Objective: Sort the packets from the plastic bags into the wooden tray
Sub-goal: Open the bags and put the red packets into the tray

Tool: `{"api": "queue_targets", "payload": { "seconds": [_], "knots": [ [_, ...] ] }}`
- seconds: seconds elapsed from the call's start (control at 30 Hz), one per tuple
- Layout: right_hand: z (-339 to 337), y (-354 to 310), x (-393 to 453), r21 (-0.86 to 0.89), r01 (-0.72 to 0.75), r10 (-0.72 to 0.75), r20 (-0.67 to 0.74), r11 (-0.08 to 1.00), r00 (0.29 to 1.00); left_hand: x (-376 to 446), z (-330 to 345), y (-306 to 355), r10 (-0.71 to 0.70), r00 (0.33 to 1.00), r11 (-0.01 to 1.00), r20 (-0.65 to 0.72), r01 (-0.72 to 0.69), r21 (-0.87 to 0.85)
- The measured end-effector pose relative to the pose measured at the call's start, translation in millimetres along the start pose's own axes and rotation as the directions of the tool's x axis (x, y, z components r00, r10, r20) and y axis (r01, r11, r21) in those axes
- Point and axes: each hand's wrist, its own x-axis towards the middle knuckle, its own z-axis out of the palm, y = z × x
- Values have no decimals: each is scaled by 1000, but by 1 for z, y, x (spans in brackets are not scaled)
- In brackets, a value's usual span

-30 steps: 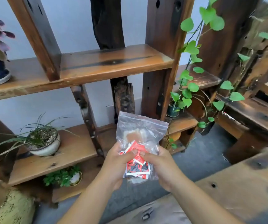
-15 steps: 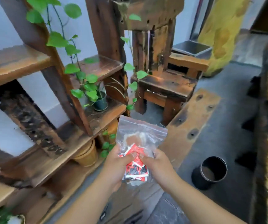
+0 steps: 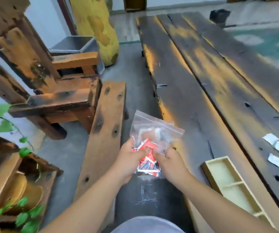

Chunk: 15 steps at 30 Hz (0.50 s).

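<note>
I hold a clear zip plastic bag (image 3: 155, 130) in front of me with both hands. Inside it lie several red, white and black packets (image 3: 148, 163). My left hand (image 3: 130, 157) grips the bag's lower left side and my right hand (image 3: 170, 161) grips its lower right side. The pale wooden tray (image 3: 219, 167), divided into compartments, lies on the dark table to my right. Three white packets (image 3: 276, 148) lie on the table beyond the tray.
A long dark plank table (image 3: 202, 81) fills the right side. A wooden bench (image 3: 105, 132) runs along the floor left of my hands. A rough wooden chair (image 3: 56, 101) and a plant shelf (image 3: 9, 174) stand at left, a yellow trunk-like form (image 3: 96, 27) at the back.
My view has swung right from the plant shelves to the table, bringing the tray and the white packets into sight. Both hands keep their hold on the bag.
</note>
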Motion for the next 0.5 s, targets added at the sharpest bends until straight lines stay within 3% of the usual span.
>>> {"api": "queue_targets", "payload": {
  "seconds": [0.2,0.33,0.5],
  "knots": [
    [-76,34,12,61,-116,129,-306,991,943,66,88,-3,-121,952,980,282,70,184],
    [-106,57,30,204,-147,230,-480,968,847,121,135,-10,-206,878,940,433,54,338],
    [-114,79,80,399,-145,378,-600,905,705,201,171,-17,-319,763,833,563,-57,550]
  ]
}}
